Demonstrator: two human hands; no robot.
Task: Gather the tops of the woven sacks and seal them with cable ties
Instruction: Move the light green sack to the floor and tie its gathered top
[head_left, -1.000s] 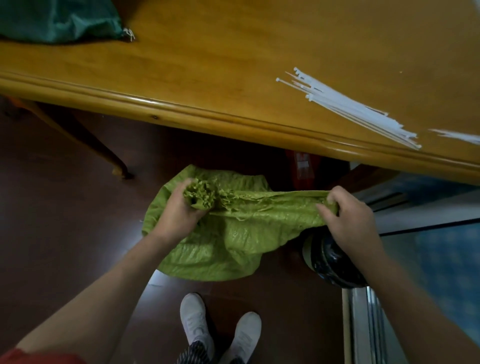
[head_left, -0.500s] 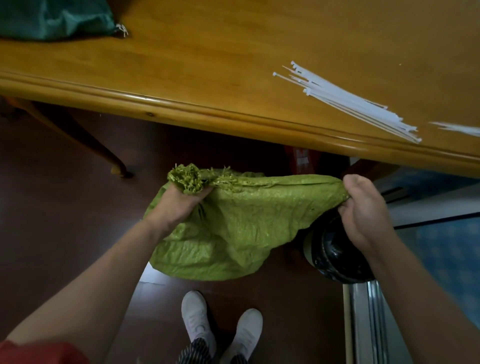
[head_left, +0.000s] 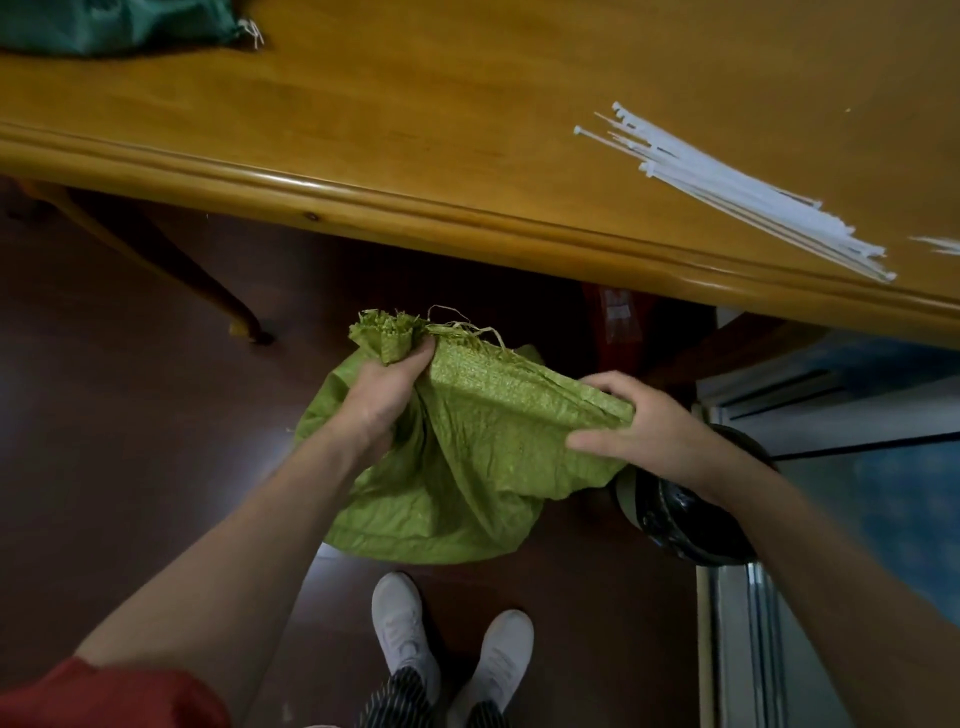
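We can't read any writing; the red item under the table has a pale label, too blurred to read. We hold the green woven sack above the floor, just below the table edge. Our left hand is clenched round its bunched, frayed top; right hand pinches the flat folded rim btwn thumb & fingers. White cable ties lie on the table, well apart from both hands.

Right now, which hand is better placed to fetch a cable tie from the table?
Probably the right hand. The cable ties lie on the table on its side, and the left hand is clamping the gathered top of the green sack.
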